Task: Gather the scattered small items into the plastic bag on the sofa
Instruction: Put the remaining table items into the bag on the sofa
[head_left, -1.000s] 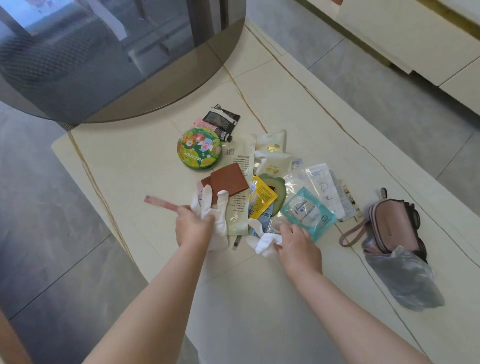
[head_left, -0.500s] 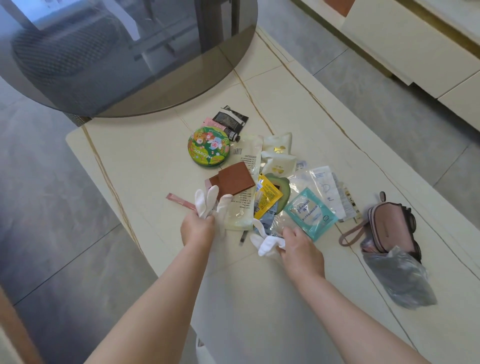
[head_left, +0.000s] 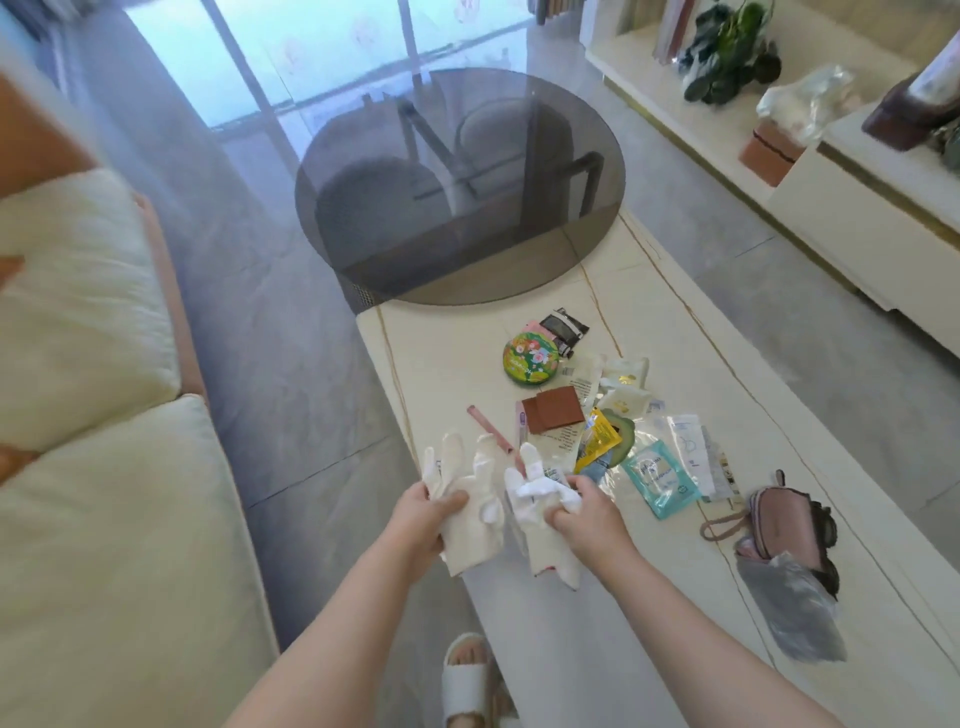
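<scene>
1. The fingers (head_left: 451, 502) of the left hand (head_left: 423, 519) curl round a cream fabric glove (head_left: 470, 514), and the fingers (head_left: 563, 512) of the right hand (head_left: 584, 519) pinch a second white fabric glove (head_left: 540, 512). Both gloves are lifted at the near left edge of the pale marble-look desk (head_left: 597, 649).
2. Just beyond the hands, most of the small items lie loose on the desk: a pink pencil-like stick (head_left: 485, 426), a brown flat card holder (head_left: 553, 410), a yellow sachet (head_left: 600, 441), a teal sachet (head_left: 660, 478), several clear and white packets (head_left: 685, 447) and a round green floral tin (head_left: 531, 358).
3. I judge the gathering barely begun, since nothing visible has reached a bag.
4. At the right, a pink zip pouch (head_left: 784, 525) lies on a crumpled grey plastic bag (head_left: 787, 618). Their contents cannot be made out.
5. The cream sofa (head_left: 104, 519) stands to the left. No bag shows on its visible cushions.
</scene>
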